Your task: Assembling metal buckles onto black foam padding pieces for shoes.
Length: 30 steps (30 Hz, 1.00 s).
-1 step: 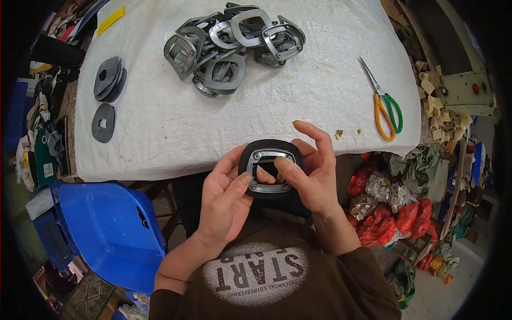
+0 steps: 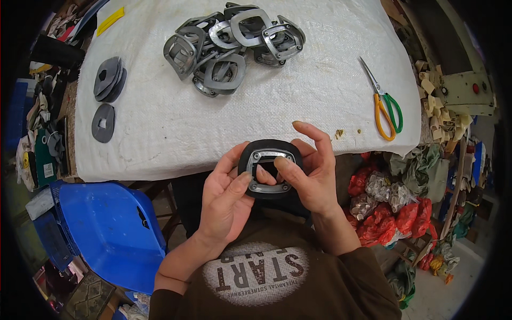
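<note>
Between my hands, just off the near edge of the table, is a rounded-square metal frame (image 2: 266, 188) with a black rubber-like pad (image 2: 270, 144) around its outside. My left hand (image 2: 226, 194) grips its left side, thumb on the front and fingers behind. On the right side, my right hand (image 2: 314, 173) pinches it with the thumb over the metal rim; the index finger is raised and bent. A fingertip shows through the central opening. Farther off on the table lies a heap of similar grey metal frames (image 2: 226, 74). Flat dark grey pads (image 2: 108, 80) are stacked at the left, with a single pad (image 2: 103, 123) nearer me.
A white woven sheet (image 2: 309, 90) covers the table. Scissors (image 2: 382, 101) with orange and green handles lie at the right, a yellow strip (image 2: 110, 21) at the far left. A blue plastic chair (image 2: 112, 229) stands at left; red bags (image 2: 378, 226) are piled at right.
</note>
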{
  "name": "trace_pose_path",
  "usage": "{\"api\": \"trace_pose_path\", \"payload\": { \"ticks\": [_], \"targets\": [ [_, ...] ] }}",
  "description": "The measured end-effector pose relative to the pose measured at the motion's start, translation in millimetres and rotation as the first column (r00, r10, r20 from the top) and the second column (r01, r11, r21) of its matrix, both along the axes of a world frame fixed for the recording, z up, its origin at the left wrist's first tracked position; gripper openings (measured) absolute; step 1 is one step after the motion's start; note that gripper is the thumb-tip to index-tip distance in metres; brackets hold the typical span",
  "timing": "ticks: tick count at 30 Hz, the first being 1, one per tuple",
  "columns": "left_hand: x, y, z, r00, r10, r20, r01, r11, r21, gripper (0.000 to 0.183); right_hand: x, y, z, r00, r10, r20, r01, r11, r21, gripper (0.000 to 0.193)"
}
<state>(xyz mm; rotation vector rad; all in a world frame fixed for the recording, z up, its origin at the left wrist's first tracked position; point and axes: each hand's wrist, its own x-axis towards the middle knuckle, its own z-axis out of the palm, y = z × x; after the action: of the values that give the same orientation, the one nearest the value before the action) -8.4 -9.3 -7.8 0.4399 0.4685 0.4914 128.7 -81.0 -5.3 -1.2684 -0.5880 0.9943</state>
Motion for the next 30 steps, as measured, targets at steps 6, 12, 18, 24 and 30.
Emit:
{"api": "trace_pose_path", "payload": {
  "ticks": [6, 12, 18, 24, 30],
  "targets": [
    [6.4, -5.7, 2.5, 0.985, 0.055, 0.165, -0.037, 0.993, -0.111, 0.045, -6.5, -4.0, -1.0, 0.991, -0.072, -0.114, 0.077, 0.996, 0.039, 0.052],
    [4.2, -9.5, -0.9, 0.958, 0.049, 0.283, -0.022, 0.995, -0.096, 0.049, -9.6, -5.0, -1.1, 0.988, -0.048, -0.146, 0.049, 0.999, 0.005, 0.054],
    [5.2, -0.7, 13.7, 0.989, 0.054, 0.138, -0.033, 0.988, -0.150, 0.053, -0.2, 3.0, 3.6, 0.993, -0.093, -0.068, 0.090, 0.995, -0.043, 0.061],
    [-8.9, -1.7, -5.0, 0.936, -0.116, -0.331, 0.228, 0.919, 0.323, 0.027, 3.9, -0.9, 5.8, 1.000, 0.023, -0.005, -0.023, 0.997, -0.070, 0.057],
    [-1.8, 1.1, -0.2, 0.942, -0.008, -0.337, 0.100, 0.961, 0.258, 0.014, -10.1, -3.0, -1.5, 0.898, 0.017, -0.440, 0.032, 0.994, 0.102, 0.062]
  ]
}}
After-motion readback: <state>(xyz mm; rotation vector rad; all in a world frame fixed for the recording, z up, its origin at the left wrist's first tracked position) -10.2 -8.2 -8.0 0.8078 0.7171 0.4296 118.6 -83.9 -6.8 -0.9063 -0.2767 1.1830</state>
